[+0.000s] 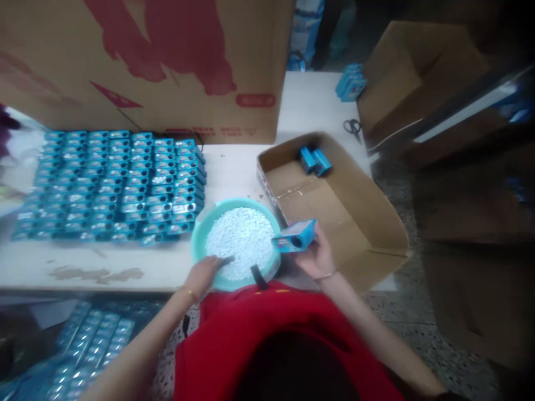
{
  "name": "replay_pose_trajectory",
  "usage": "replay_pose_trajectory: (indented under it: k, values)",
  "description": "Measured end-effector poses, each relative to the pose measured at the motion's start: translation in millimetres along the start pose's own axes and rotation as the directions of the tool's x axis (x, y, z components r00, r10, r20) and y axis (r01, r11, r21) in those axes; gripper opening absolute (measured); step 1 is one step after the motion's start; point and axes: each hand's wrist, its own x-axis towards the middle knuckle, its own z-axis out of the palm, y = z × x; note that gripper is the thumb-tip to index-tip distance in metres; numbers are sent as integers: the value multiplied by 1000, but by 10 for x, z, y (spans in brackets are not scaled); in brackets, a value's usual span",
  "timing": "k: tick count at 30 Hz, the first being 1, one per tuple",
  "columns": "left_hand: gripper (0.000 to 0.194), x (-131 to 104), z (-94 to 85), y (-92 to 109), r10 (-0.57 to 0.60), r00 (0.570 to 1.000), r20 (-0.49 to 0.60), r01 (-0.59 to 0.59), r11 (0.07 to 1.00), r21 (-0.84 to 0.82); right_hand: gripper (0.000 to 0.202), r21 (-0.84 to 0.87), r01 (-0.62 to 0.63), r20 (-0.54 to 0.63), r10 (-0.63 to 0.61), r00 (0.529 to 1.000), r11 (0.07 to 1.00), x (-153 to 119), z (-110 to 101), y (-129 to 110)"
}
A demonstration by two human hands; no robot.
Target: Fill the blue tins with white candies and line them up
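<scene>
My left hand reaches over the left rim of a turquoise bowl. Its fingers are closed on a small dark tool, whose far end lies against the white pellets filling the bowl; its exact kind is blurred. To the right of the bowl, my right hand grips a small blue printed box with a dark round spot on its near face. The box is tilted, its left end beside the bowl's right rim.
Rows of similar blue boxes fill the table's left side, before a large carton. An open cardboard tray on the right holds two blue boxes. Scissors and more boxes lie further back.
</scene>
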Motion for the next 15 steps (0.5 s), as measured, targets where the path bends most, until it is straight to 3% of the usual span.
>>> replay_pose_trajectory:
  k: [3, 5, 8, 11, 13, 15]
  values:
    - [26, 180, 300, 279, 12, 1000, -24, -17, 969, -246, 45, -14, -70, 111, 71, 991, 997, -159, -45, 233]
    - [29, 376, 485, 430, -9, 998, -66, -13, 947, -322, 46, -81, -116, 214, 131, 968, 990, -263, -125, 341]
    - [36, 615, 638, 538, -24, 993, -112, -20, 926, -378, 52, -309, -160, 388, 278, 878, 937, -354, -247, 363]
    - [34, 683, 620, 509, -1, 991, -134, -57, 900, -431, 50, -561, -57, 475, 378, 795, 826, -327, -307, 276]
    - [32, 647, 545, 443, 20, 990, -140, -82, 888, -453, 47, -647, 18, 489, 397, 777, 762, -264, -323, 230]
    - [31, 586, 447, 365, 33, 989, -147, -98, 881, -462, 53, -664, 6, 486, 426, 763, 747, -196, -345, 224]
